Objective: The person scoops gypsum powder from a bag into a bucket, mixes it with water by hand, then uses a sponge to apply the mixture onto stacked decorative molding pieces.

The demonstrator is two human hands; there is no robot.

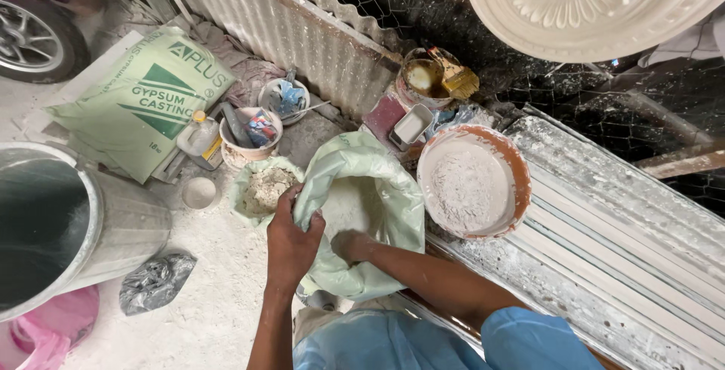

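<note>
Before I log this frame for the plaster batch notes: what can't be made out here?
All in the head view:
- Right hand: fingers buried in the pale green sack, so its grip and any contents are hidden.
- Left hand: gripping the sack's rim; fingertips hidden by the fold.
- Metal bin: cut off by the left edge, inside dark.
- White moulded disc: cut off by the top edge.

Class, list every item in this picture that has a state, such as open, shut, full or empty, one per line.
Pale green sack: open, left hand gripping its rim.
Right hand: reaching inside sack.
Basin: holds white powder.
Metal bin: open.
Printed sack: lying flat.
</note>
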